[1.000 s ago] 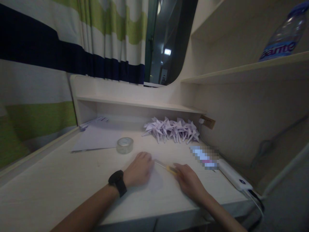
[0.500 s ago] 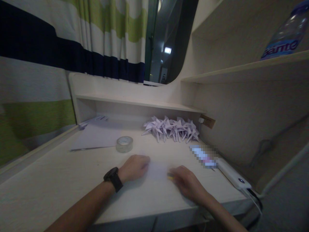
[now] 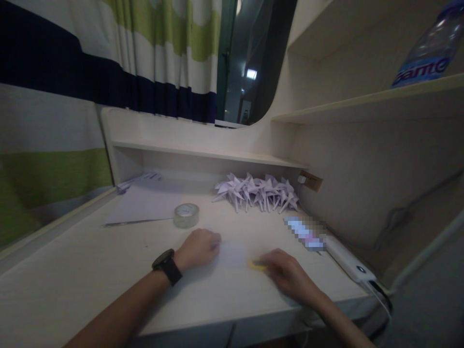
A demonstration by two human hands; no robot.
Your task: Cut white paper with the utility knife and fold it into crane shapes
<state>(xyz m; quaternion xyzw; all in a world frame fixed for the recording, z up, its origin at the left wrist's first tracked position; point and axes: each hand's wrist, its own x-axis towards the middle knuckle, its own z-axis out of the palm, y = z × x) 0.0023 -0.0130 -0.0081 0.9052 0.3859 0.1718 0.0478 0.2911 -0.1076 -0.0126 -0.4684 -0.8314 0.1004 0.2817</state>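
Note:
A small white sheet of paper (image 3: 234, 256) lies on the desk between my hands, its outline blurred. My left hand (image 3: 201, 249), with a dark watch (image 3: 167, 266) on the wrist, has its fingers curled together at the paper's left edge. On the right side of the sheet, my right hand (image 3: 284, 273) is closed around a slim yellow tool (image 3: 256, 265). The tool's tip points left towards the paper; its exact kind is too blurred to tell. Beyond my left hand stands a roll of clear tape (image 3: 186, 216).
Several folded white paper pieces (image 3: 255, 192) are heaped at the back. A paper stack (image 3: 145, 200) lies at the back left. A phone (image 3: 304, 233) and a white power bank (image 3: 350, 261) with a cable sit on the right. A bottle (image 3: 424, 53) stands on the upper shelf.
My right hand has shifted slightly right, and more of the yellow tool shows. My left hand and the paper sit slightly further left in view.

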